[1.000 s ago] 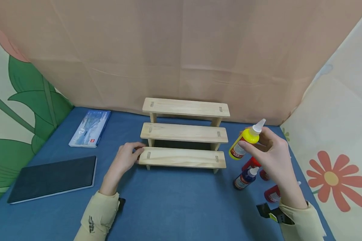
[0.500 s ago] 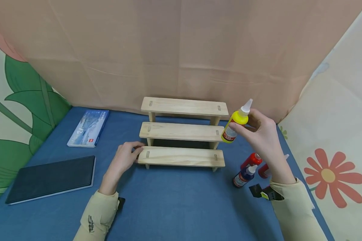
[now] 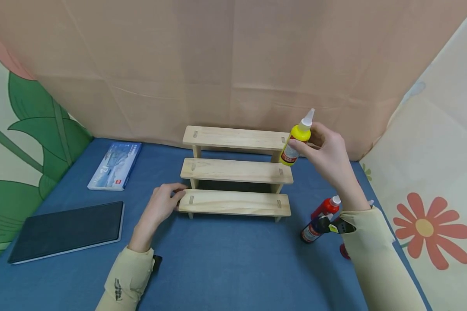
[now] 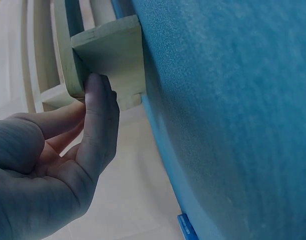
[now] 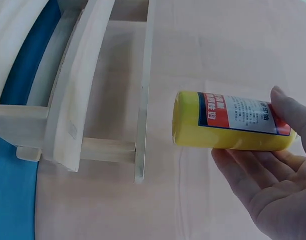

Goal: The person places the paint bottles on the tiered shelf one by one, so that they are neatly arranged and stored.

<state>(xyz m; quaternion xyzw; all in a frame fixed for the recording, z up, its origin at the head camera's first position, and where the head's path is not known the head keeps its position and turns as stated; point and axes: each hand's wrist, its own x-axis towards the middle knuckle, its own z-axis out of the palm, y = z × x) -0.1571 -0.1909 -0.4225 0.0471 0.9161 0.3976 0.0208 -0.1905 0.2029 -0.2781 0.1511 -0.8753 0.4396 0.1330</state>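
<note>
A three-tier wooden shelf stands on the blue cloth near the back wall. My left hand pinches the left end of its lowest board between thumb and fingers, as the left wrist view also shows. In my right hand is a yellow squeeze bottle with a white pointed cap, pinched between thumb and fingers. It is held in the air by the right end of the top board. In the right wrist view the bottle is apart from the wood, its base toward the shelf.
Below my right forearm stand a red bottle and a dark blue bottle; another red one is mostly hidden by the sleeve. At left lie a blue-white book and a dark flat tablet-like slab. A beige curtain hangs behind.
My right hand has carried the yellow bottle up and to the left, from above the other bottles to the top board's right end. The left hand and shelf have stayed put.
</note>
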